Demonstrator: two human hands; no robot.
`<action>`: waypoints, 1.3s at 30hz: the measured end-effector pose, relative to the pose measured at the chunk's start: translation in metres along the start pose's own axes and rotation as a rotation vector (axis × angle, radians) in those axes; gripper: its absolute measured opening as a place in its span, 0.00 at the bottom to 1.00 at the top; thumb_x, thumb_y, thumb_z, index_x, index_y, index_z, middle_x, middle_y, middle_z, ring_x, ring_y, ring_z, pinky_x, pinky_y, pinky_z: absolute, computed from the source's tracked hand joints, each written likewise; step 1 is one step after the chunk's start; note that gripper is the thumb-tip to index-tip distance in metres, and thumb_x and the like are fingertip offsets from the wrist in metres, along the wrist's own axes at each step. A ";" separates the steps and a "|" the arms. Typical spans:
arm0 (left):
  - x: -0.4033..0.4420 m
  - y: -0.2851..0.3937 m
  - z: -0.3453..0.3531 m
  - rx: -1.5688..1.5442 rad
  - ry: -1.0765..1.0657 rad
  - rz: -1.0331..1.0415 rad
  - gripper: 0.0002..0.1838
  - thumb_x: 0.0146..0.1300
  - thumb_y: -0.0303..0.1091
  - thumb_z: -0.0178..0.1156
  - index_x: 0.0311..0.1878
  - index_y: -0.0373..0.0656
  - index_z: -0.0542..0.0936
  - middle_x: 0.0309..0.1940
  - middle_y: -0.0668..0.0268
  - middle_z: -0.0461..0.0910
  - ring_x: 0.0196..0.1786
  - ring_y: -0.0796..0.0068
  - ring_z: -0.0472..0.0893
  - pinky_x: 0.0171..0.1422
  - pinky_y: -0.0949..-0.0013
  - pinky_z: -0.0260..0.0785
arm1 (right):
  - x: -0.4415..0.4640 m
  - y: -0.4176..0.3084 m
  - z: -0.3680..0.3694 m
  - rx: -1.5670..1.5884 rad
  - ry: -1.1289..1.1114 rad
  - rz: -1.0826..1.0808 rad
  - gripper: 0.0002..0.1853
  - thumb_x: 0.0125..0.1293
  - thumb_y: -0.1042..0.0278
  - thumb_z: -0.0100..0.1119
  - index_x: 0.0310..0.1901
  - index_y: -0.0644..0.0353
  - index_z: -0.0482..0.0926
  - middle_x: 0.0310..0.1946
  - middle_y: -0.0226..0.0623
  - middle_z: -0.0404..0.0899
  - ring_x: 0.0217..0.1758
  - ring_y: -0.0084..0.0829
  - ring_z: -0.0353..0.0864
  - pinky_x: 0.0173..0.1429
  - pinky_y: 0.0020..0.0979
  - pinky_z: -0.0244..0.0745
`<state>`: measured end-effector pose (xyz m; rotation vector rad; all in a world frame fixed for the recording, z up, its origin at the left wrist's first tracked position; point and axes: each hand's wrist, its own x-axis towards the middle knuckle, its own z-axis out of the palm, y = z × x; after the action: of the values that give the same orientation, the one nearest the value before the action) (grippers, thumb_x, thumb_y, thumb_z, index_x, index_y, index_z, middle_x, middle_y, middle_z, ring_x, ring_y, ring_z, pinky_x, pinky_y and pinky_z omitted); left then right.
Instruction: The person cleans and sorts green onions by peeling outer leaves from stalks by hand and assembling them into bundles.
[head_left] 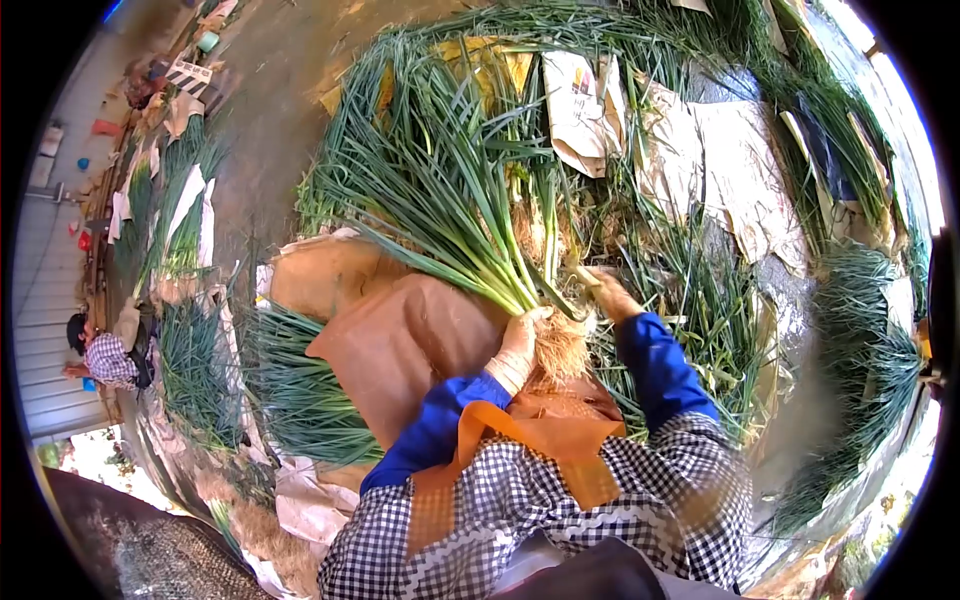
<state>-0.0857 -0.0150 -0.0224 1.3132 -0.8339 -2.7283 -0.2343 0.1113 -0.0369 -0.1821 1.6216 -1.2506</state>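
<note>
"Over the lap, what did the left hand (516,352) do?"

"It held some green onions (500,275). The fingers were curled tight around the pale ends, just beside the roots (562,352)."

"Which way did the onions point?"

"The roots were close to the belly. The green tops leaned away and to the left, onto a big pile (345,165) of the same plants."

"And the right hand (612,297)?"

"It was near the roots, off to the right. The fingers looked bent, but I could not tell if they were pinching something."

"What was on the lap?"

"A brown sheet (415,335). An orange strap (588,475) hung over the checked top (480,510), and the sleeves (658,365) were blue."

"What else did you see?"

"A white bag (573,115) lay at the right side of the pile. Past some loose leaves (700,350) was a pale sack (745,160)."

"Who else was there?"

"Far off to the left, a person (110,358) in checked clothes was near another green row (195,370)."
</note>
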 end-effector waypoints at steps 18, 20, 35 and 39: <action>-0.027 0.030 0.015 -0.084 -0.096 -0.197 0.13 0.57 0.31 0.53 0.42 0.32 0.75 0.33 0.56 0.79 0.35 0.62 0.80 0.43 0.62 0.75 | -0.090 0.002 -0.002 0.155 0.121 -0.168 0.18 0.67 0.56 0.50 0.39 0.65 0.78 0.30 0.33 0.80 0.33 0.19 0.76 0.34 0.21 0.69; -0.035 0.035 0.018 -0.146 -0.117 -0.229 0.14 0.57 0.29 0.52 0.45 0.32 0.73 0.34 0.56 0.79 0.36 0.62 0.80 0.44 0.62 0.75 | -0.079 -0.003 -0.003 0.229 0.253 -0.392 0.15 0.67 0.57 0.50 0.36 0.62 0.77 0.29 0.32 0.80 0.31 0.19 0.74 0.38 0.21 0.69; -0.065 0.070 0.015 -0.568 -0.420 -0.184 0.13 0.59 0.31 0.51 0.46 0.37 0.72 0.32 0.62 0.76 0.38 0.67 0.77 0.50 0.63 0.71 | -0.101 0.006 -0.054 0.555 0.755 -0.178 0.23 0.66 0.46 0.46 0.17 0.49 0.65 0.11 0.19 0.53 0.11 0.18 0.48 0.15 0.24 0.45; -0.021 0.041 -0.038 -0.514 -0.637 -0.244 0.16 0.57 0.31 0.52 0.48 0.35 0.72 0.31 0.60 0.77 0.38 0.67 0.78 0.51 0.63 0.71 | -0.077 -0.020 -0.002 0.169 0.437 -0.121 0.19 0.66 0.50 0.47 0.41 0.57 0.77 0.29 0.30 0.76 0.28 0.24 0.70 0.33 0.32 0.70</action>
<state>-0.0533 -0.0629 -0.0077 0.4756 0.0805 -3.2660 -0.2091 0.1531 0.0264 0.1091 1.8815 -1.5937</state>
